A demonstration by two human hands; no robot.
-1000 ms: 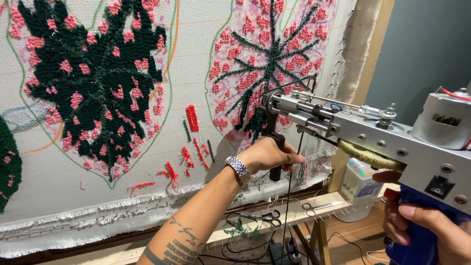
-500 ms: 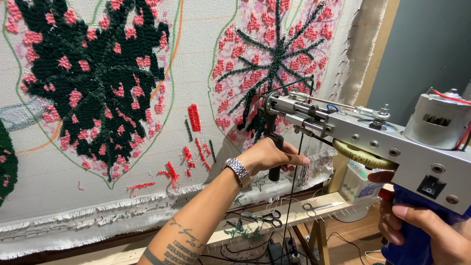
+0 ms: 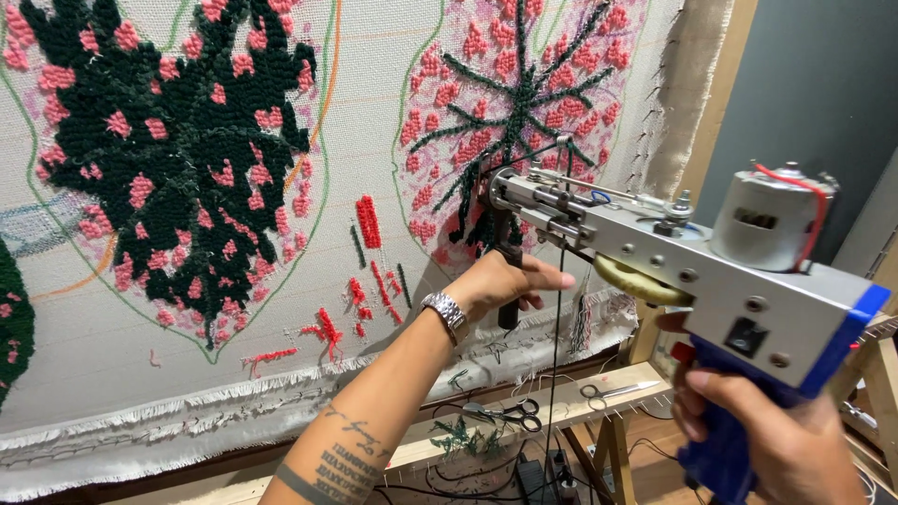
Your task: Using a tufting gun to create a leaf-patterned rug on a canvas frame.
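Observation:
I hold a grey tufting gun against a stretched white cloth. My left hand, with a metal watch on the wrist, grips the gun's black front handle. My right hand is wrapped around the blue rear grip at the lower right. The gun's needle end touches the cloth at the lower part of a pink tufted shape with dark green veins. A dark yarn strand hangs down from the gun.
A larger dark green and pink tufted shape fills the cloth's left side, with short red tufts between the two. Two pairs of scissors lie on the wooden frame rail below. A wooden post stands at the right.
The gun and both hands have stayed in nearly the same place on the cloth. The view has shifted a little, bringing the gun's body and my right hand more into sight.

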